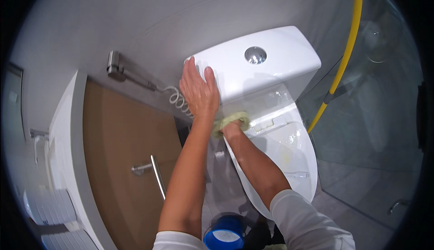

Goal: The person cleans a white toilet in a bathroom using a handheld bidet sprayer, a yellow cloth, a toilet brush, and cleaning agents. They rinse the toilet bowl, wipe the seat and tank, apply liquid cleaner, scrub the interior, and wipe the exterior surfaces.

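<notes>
My left hand rests with its palm side on the left end of the white toilet tank, fingers spread and skin wet. A round chrome flush button sits on the tank lid. Low beside the rear of the toilet, my right hand is closed on a pale yellow-green cloth, which is blurred; part of the fingers is hidden by it. The white toilet lid is wet, with a yellowish patch, and a small brush appears to lie on it.
A blue bucket with whitish contents stands on the floor below. To the left are a bidet sprayer with a coiled hose and a brown cabinet door with a metal handle. A yellow pole leans at right before a glass panel.
</notes>
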Available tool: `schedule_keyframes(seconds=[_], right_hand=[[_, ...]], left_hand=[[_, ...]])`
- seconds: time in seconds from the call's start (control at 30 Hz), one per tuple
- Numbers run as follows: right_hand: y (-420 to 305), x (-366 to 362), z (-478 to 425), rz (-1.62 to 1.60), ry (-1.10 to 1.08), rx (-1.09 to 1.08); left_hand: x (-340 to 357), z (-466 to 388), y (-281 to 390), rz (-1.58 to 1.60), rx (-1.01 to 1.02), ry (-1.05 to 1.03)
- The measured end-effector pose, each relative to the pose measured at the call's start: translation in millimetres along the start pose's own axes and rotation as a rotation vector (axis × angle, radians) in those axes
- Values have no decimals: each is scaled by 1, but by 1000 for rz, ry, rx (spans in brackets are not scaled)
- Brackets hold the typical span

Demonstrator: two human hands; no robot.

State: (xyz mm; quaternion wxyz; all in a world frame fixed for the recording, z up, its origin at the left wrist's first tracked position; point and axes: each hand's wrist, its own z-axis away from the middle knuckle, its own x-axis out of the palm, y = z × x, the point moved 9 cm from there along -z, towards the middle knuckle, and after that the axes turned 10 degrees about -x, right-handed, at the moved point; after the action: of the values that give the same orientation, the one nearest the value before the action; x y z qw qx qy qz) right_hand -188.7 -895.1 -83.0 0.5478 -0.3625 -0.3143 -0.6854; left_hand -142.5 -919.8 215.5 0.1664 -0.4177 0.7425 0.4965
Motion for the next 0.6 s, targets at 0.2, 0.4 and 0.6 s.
schedule_keyframes(seconds=[0.2, 0.4, 0.6], right_hand=[[50, 50, 90, 125, -167, 321], [34, 11, 226, 205, -342, 619], [-15, -121, 342, 1723, -1313, 610]], left_hand=[[-54, 112, -84, 328, -476, 161], [-76, 407, -158, 1039, -1616, 273], [-66, 523, -111, 2049, -1544, 101]])
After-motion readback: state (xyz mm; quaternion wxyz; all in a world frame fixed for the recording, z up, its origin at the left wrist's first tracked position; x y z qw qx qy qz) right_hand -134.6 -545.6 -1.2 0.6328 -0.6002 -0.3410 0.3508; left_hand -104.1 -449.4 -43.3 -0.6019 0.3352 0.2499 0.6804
